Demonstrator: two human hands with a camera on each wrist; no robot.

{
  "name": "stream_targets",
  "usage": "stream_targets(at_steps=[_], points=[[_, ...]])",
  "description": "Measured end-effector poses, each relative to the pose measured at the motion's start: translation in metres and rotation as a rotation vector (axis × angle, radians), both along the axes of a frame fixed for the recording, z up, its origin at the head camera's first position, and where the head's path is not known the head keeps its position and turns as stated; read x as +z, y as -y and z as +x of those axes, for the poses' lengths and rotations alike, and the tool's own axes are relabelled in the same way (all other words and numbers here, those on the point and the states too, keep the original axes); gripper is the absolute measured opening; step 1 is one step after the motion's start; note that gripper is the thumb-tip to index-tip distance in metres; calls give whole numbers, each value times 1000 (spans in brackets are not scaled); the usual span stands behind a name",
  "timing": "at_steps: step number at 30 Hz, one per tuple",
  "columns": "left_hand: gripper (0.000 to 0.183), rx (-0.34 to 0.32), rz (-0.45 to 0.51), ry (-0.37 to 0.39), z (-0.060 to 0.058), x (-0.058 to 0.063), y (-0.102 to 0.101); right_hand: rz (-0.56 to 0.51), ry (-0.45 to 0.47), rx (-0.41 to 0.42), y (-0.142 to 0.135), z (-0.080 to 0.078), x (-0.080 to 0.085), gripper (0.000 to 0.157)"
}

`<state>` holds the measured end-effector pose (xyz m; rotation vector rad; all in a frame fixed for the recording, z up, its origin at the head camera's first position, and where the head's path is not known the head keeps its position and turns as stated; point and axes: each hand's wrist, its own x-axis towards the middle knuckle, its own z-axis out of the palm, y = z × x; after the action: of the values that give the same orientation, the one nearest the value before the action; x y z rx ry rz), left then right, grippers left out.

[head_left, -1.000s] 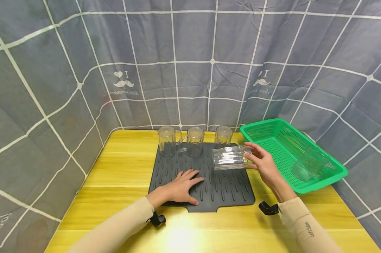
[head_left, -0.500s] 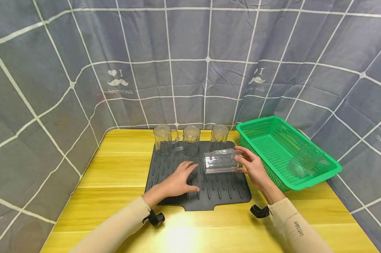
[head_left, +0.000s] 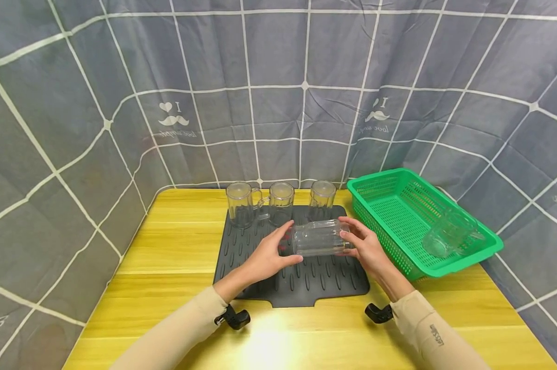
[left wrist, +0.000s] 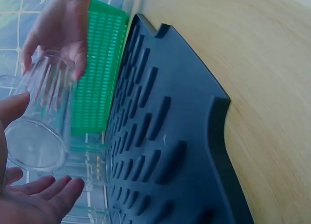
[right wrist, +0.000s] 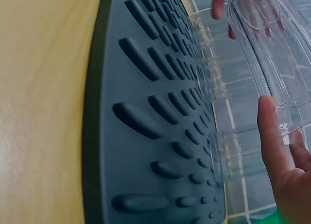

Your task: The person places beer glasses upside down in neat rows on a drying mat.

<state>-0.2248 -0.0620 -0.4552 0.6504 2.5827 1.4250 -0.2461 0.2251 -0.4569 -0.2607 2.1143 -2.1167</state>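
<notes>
A clear glass mug [head_left: 319, 238] lies sideways in the air above the black ridged mat [head_left: 301, 288]. My right hand [head_left: 368, 246] grips its right end, thumb in front and fingers behind. At the mug's left end is my left hand [head_left: 271, 255], with thumb and fingers spread around that end. In the left wrist view, the left fingers [left wrist: 53, 192] look straight and a little apart from the glass mug [left wrist: 41, 122]. Three more glass mugs stand along the mat's back edge: a left one [head_left: 240, 205], a middle one [head_left: 281, 205] and a right one [head_left: 322, 200].
To the right, a green plastic basket [head_left: 375, 218] sits on the wooden table [head_left: 167, 288], with another glass mug [head_left: 447, 236] tilted inside it. A grey checked curtain [head_left: 278, 118] surrounds the back and sides of the table.
My left hand has lifted off the mat and moved up and right to the mug's left end. My right hand has brought the mug slightly left.
</notes>
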Motion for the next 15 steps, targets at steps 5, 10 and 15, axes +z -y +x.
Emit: stream_targets(at_steps=[5, 10, 15], points=[[86, 15, 27, 8, 3, 3, -2, -12, 4, 36, 5, 4, -2, 57], [81, 14, 85, 8, 7, 4, 0, -34, 20, 79, 7, 4, -3, 56], [76, 28, 142, -6, 11, 6, 4, -97, 50, 183, 6, 4, -7, 47]])
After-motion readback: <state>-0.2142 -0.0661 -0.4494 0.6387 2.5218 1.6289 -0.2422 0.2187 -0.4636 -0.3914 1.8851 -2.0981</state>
